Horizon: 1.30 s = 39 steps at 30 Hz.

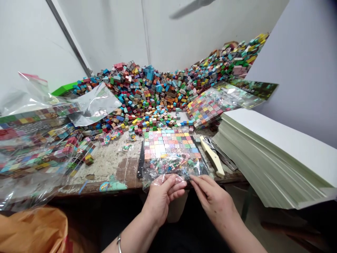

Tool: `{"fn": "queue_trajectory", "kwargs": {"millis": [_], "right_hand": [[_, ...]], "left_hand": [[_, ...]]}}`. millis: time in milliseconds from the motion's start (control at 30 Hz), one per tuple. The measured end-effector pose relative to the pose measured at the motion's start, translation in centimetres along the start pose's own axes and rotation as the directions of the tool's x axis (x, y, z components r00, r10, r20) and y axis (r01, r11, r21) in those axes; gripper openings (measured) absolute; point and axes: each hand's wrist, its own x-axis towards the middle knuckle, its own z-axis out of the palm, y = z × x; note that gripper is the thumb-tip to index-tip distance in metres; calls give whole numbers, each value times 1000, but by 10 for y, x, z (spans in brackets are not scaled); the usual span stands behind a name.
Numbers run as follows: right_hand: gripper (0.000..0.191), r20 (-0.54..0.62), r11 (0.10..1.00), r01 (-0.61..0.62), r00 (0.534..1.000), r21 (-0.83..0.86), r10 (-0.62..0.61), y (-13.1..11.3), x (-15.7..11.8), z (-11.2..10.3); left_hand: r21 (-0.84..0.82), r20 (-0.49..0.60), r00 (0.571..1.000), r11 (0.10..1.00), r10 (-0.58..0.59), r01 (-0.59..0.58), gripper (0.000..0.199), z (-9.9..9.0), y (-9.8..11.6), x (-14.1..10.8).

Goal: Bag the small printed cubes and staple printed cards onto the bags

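A clear plastic bag (172, 151) lies on a dark board at the table's front edge. Rows of small patterned blocks fill its far part, and loose colourful little pieces sit in the near part. My left hand (164, 195) pinches the bag's near edge between thumb and fingers. Just to the right, my right hand (214, 196) grips the same edge with its fingertips pressed together. The fingertips of both hands are close to each other. Beside the bag on the right lies a cream-handled tool (212, 156).
A large heap of small blocks (150, 84) lines the wall. Filled clear bags (39, 147) lie at the left, and another bag of blocks (207, 107) lies behind right. A tall stack of white sheets (273, 161) stands right. An orange bag (34, 228) is at lower left.
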Motion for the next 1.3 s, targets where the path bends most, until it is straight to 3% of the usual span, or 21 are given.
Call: {"fn": "queue_trajectory", "kwargs": {"millis": [233, 433, 567, 867, 1033, 1133, 1300], "right_hand": [[29, 34, 995, 77, 996, 61, -79, -1, -13, -9], [39, 64, 992, 123, 990, 39, -125, 1, -12, 0], [43, 52, 997, 78, 996, 7, -78, 2, -8, 6], [51, 146, 996, -20, 989, -83, 32, 6, 2, 15], [45, 154, 986, -127, 982, 111, 109, 1, -9, 7], [45, 185, 898, -283, 955, 336, 231, -4, -10, 1], [51, 346, 546, -520, 851, 657, 395, -11, 6, 2]], "left_hand": [[-6, 11, 1000, 1000, 4, -4, 20, -1, 0, 1], [-11, 11, 1000, 1000, 6, -5, 21, -1, 0, 0], [-6, 5, 1000, 1000, 1, -1, 21, 0, 0, -1], [3, -14, 1000, 1000, -2, 2, 22, 3, -1, -1], [-30, -26, 999, 999, 19, -20, 18, 6, -4, -1], [-34, -33, 999, 999, 35, -37, 15, 7, -7, -2], [-54, -6, 999, 998, 35, -35, 19, 8, -11, -2]]}}
